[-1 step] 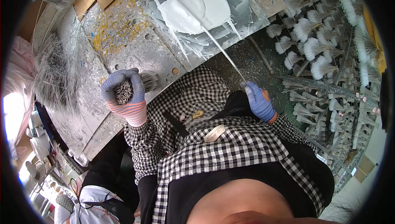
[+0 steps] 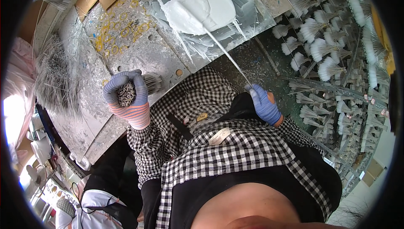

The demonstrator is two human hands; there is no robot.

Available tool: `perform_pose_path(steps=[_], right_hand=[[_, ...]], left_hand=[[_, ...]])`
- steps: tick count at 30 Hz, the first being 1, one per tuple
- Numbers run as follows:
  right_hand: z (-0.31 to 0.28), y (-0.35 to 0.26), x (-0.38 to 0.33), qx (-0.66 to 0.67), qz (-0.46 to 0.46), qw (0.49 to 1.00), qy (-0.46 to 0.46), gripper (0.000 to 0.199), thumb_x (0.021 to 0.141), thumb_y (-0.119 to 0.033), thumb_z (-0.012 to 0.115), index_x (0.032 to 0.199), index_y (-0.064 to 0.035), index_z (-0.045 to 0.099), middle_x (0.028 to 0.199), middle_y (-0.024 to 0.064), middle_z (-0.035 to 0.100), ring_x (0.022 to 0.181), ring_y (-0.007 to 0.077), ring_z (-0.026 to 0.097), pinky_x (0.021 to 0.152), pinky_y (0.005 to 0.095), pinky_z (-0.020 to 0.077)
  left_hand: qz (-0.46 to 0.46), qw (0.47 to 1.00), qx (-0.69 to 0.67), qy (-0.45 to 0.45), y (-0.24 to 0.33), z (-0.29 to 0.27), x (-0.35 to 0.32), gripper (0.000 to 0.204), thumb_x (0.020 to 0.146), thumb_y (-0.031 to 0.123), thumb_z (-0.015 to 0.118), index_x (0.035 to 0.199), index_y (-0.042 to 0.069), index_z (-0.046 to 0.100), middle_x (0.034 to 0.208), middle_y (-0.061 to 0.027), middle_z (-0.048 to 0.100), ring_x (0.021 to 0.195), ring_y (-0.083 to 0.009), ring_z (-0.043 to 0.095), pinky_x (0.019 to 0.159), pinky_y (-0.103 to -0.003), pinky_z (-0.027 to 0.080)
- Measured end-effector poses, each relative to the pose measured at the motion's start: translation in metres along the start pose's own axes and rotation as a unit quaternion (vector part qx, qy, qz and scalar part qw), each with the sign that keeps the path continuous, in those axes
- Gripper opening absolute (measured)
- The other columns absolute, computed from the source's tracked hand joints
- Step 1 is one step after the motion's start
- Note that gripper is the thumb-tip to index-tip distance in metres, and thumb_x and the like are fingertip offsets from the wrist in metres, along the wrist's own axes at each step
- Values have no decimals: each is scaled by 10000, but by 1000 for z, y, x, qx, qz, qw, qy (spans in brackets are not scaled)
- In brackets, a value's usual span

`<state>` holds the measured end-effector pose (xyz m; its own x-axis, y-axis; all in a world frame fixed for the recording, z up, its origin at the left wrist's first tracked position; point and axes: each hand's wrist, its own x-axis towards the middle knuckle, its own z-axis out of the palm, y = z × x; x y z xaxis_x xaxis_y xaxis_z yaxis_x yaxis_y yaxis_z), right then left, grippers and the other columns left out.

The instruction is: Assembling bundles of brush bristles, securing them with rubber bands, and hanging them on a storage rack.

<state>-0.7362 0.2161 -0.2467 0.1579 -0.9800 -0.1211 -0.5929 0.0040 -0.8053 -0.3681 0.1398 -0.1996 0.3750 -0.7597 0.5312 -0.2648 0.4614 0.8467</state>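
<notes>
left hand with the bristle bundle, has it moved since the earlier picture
No. The left hand grips the bristle bundle at the same spot beside the round hole in the workbench.

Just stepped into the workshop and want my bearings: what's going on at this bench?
A person in a checked shirt works at a paste-smeared bench. The gloved left hand grips a bundle of thin bristles, cut ends facing the camera. The gloved right hand holds a long thin rod whose far end rests in a mound of white paste. Finished white-tipped tufts stand in racks on the right.

a brush-making workshop: a paste-smeared workbench (image 2: pixel 139 56), a pile of loose bristles (image 2: pixel 54 77), and racks of finished white bristle tufts (image 2: pixel 336 60) drying alongside.
</notes>
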Motion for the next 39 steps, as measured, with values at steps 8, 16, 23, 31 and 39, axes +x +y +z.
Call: perform_pose_path(steps=[8,16,23,31,39], right_hand=[[4,-14,13,-6,54,997,-59,269,1024,-124,512,1198,44,629,978,174,720,780,219,682,739,304,537],[12,-8,19,15,27,999,-35,283,1032,-153,505,1185,46,637,986,166,728,786,206,684,734,304,539],[-1,-4,20,22,71,997,-13,285,1035,-172,502,1198,4,656,846,135,697,706,166,640,678,308,513],[-15,11,26,-24,49,998,33,289,1035,-192,497,1204,-31,667,778,115,678,614,162,596,614,326,484],[-31,11,31,-38,116,991,54,289,1037,-226,501,1180,-52,682,702,78,615,585,137,557,576,314,465]], left_hand=[[-2,1000,7,1,2,0,0,347,862,-110,658,1116,92,538,885,-96,673,818,-216,677,820,-393,579],[13,1000,-5,-4,-1,1,0,341,872,-114,641,1120,96,536,881,-99,668,799,-208,670,805,-403,588],[19,1000,11,-6,1,1,1,329,878,-113,630,1119,87,532,875,-105,660,786,-204,658,804,-428,589],[4,1000,5,-3,2,-1,2,347,851,-121,652,1094,85,515,892,-104,664,812,-209,664,800,-392,584],[20,1000,6,-1,0,0,-1,317,885,-102,640,1118,81,526,881,-114,660,781,-214,660,779,-410,590]])
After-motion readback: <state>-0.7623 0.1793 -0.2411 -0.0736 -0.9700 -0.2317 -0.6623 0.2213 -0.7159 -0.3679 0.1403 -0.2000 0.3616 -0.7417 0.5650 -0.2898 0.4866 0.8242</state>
